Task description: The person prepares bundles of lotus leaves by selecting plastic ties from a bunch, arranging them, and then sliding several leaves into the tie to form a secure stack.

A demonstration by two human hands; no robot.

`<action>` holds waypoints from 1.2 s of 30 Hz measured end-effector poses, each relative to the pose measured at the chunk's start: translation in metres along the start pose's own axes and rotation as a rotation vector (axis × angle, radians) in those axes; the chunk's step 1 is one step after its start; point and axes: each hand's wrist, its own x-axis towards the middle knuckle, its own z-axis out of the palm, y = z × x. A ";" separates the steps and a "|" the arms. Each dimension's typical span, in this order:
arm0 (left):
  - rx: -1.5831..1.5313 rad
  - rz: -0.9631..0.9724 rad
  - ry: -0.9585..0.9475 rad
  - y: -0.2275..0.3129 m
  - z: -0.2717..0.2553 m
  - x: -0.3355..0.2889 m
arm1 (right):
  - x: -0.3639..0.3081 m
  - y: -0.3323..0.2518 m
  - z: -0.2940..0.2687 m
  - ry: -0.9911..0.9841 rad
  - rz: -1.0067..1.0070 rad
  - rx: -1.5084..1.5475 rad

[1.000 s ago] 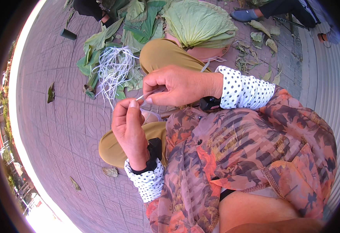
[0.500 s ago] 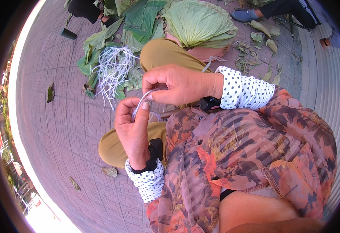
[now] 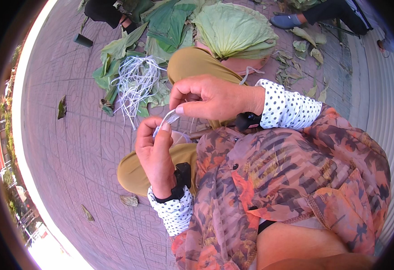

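Between my two hands a thin white strip [image 3: 171, 118], like plastic tie cord, bends in a small arc. The thumb and fingers of my left hand [image 3: 155, 155] pinch its lower end. My right hand [image 3: 215, 98], back upward, grips the other end between thumb and curled fingers. Past my fingers, a loose tangle of white strips [image 3: 136, 83] lies over green leaves [image 3: 111, 72] on the paving. A pale purplish piece [image 3: 179, 136] shows behind my left hand; I cannot make out what it is.
Beyond my knee [image 3: 197, 65], large, round, pleated green leaves [image 3: 233, 29] rest on a pink base [image 3: 244, 65]. Other people's feet appear at the top, one in a grey-blue shoe [image 3: 286, 21]. A dark green cylinder [image 3: 83, 40] and dry leaf scraps [image 3: 128, 200] lie on the paving.
My hands have drawn slightly apart, so more of the white strip shows between them. The whole view has shifted a little.
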 end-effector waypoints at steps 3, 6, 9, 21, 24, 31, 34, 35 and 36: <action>-0.013 0.011 0.008 0.001 -0.004 0.002 | 0.000 -0.001 -0.010 -0.006 -0.058 -0.202; -0.036 0.020 0.033 0.003 -0.006 0.003 | 0.003 0.002 -0.010 -0.004 -0.044 -0.212; -0.056 0.016 0.054 0.004 -0.005 0.003 | 0.005 -0.002 -0.008 -0.004 -0.026 -0.218; -0.116 0.010 0.042 -0.002 -0.001 0.005 | 0.007 0.000 0.002 0.087 -0.504 -0.451; -0.119 0.001 0.029 -0.003 -0.004 0.004 | 0.007 0.008 0.006 0.077 -0.515 -0.420; 0.253 0.235 0.047 -0.002 0.006 0.000 | 0.006 0.007 0.001 0.154 -0.441 -0.443; 0.774 0.532 0.016 0.001 0.000 0.002 | 0.004 0.006 0.001 0.158 -0.441 -0.440; 0.774 0.532 0.016 0.001 0.000 0.001 | 0.003 0.004 0.001 0.140 -0.409 -0.435; 0.703 0.490 -0.007 0.001 0.002 0.000 | 0.002 0.003 0.001 0.122 -0.377 -0.430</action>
